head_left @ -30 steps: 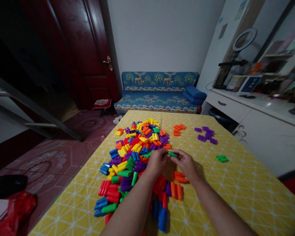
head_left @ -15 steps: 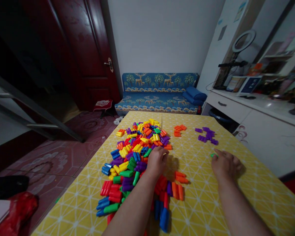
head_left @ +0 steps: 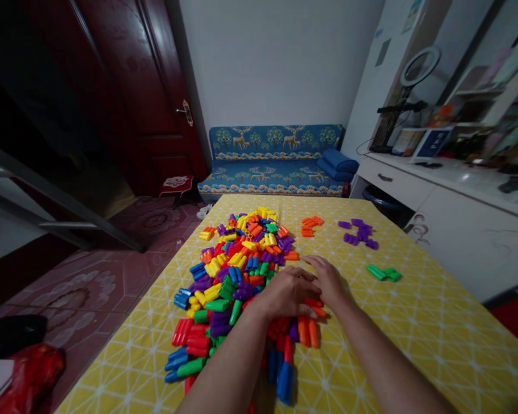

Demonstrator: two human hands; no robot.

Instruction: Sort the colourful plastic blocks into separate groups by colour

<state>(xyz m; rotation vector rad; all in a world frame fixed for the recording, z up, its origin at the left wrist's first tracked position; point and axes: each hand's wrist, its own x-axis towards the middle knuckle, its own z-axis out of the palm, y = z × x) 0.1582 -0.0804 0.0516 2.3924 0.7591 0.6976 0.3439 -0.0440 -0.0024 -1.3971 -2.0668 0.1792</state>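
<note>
A big heap of coloured plastic blocks [head_left: 237, 270] lies on the yellow patterned tablecloth [head_left: 414, 339]. My left hand [head_left: 287, 293] rests flat on the heap's right edge, fingers stretched over orange and red blocks [head_left: 306, 330]. Just to its right is my right hand [head_left: 328, 279], open, with its fingers pointing left and nothing visible in them. Sorted apart are a small orange group [head_left: 309, 225], a purple group [head_left: 358, 233] and a few green blocks [head_left: 384, 272] at the right.
A blue patterned sofa [head_left: 276, 158] stands beyond the table's far edge. A white cabinet [head_left: 457, 224] with a ring light [head_left: 419, 66] runs along the right. A dark red door [head_left: 155, 98] and tiled floor are at the left, a red bag [head_left: 30, 374] bottom left.
My right hand went out to the green group, left a green block there, and came back beside the left hand. The left hand slid slightly right and flattened.
</note>
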